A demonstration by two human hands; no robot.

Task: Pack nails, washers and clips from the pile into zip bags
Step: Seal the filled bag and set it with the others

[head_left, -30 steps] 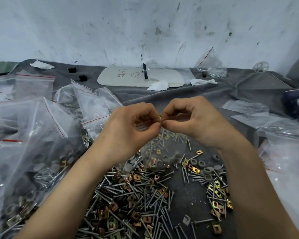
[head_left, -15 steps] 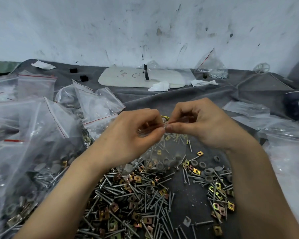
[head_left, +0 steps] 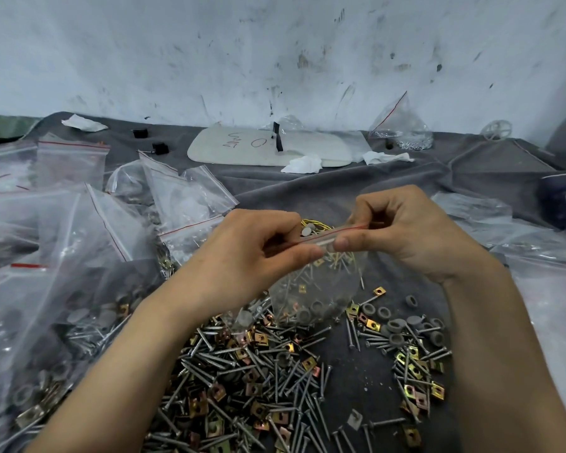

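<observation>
So the zip bag (head_left: pixel 314 282) hangs just above the far edge of the pile (head_left: pixel 252 371), held up by its top strip. The left hand (head_left: pixel 252 253) pinches one end of the red-lined seal between thumb and curled fingers. The right hand (head_left: pixel 402 230) pinches the other end, and the bag dangles between them with its load of small hardware sagging at the bottom.

My take: that film is thin, floppy and kinda slick, and the load is heavy for its size and pointy. I'd guess the stiffer zip strip is the only sensible place to grab it, not the belly, where a tip could poke through.

A second ago the hands were bunched together at the middle of the strip. Now they've slid apart toward the ends, and a clear stretch of seal shows between them. Looks like the closing press, nearly done.

Filled bags (head_left: pixel 79 256) are heaped left of the pile, with loose washers (head_left: pixel 396 328) right of it.
</observation>
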